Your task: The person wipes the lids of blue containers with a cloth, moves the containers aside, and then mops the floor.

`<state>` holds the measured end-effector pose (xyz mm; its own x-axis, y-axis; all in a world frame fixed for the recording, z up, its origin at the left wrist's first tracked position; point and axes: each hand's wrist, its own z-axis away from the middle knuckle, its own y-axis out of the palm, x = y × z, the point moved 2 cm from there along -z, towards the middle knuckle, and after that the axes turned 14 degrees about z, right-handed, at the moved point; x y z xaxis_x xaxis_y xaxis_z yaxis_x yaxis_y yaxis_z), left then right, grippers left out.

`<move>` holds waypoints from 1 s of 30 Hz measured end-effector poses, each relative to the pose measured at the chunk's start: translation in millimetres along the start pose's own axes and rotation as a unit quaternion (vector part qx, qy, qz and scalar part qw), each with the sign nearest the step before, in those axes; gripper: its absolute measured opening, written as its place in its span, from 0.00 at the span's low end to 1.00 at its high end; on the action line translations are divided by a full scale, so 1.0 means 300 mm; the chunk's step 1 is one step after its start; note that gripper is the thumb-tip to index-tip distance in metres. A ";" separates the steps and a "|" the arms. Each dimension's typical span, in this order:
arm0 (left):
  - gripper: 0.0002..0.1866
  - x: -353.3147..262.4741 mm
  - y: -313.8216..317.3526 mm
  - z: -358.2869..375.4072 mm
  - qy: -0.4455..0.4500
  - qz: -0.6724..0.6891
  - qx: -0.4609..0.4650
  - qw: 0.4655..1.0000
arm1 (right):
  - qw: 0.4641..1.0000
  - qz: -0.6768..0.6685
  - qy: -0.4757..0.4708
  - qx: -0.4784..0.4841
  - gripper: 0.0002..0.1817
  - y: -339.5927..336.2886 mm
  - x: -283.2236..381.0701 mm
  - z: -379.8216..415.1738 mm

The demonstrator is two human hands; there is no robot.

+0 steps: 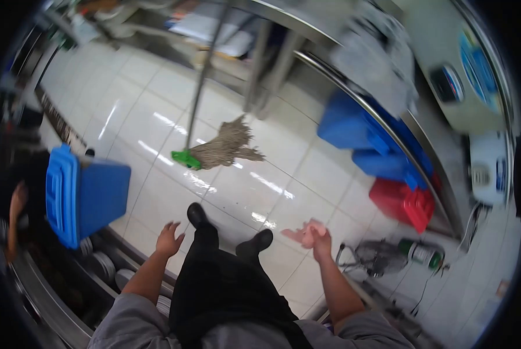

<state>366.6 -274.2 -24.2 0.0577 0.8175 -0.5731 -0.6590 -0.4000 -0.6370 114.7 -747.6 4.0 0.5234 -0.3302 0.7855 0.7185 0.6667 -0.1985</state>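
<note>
My right hand (321, 244) is closed on a pink cloth (307, 233), which hangs out to the left of the fingers above the tiled floor. My left hand (168, 239) is held out over the floor with its fingers apart and nothing in it. Ahead of my feet, a mop with a grey string head (228, 144) and a green clamp (186, 159) rests on the wet, shiny tiles. Its handle (205, 75) rises toward a metal table, and neither of my hands touches it.
A blue lidded bin (91, 195) stands at left, beside another person's arm (15, 215). Blue bins (353, 128) and a red container (400, 200) sit under the metal counter at right. A fan (380, 257) and a green-and-white canister (424, 255) are at lower right.
</note>
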 end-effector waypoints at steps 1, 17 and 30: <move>0.29 -0.048 -0.061 -0.009 0.000 0.010 -0.035 0.999 | 0.998 -0.004 0.028 0.060 0.15 0.095 -0.052 -0.003; 0.29 1.101 -1.401 0.200 -0.176 -0.051 -0.681 0.709 | 0.865 0.059 -0.113 0.485 0.27 2.480 0.380 0.628; 0.38 1.219 -1.316 0.018 -0.296 -0.033 -0.626 0.721 | 0.473 0.457 -0.635 0.406 0.26 3.637 0.459 0.557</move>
<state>643.8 185.0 20.6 -0.5158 0.7378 -0.4355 0.5445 -0.1102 -0.8315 894.0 46.0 -6.4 -0.6213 0.6675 0.4103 -0.2244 0.3502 -0.9094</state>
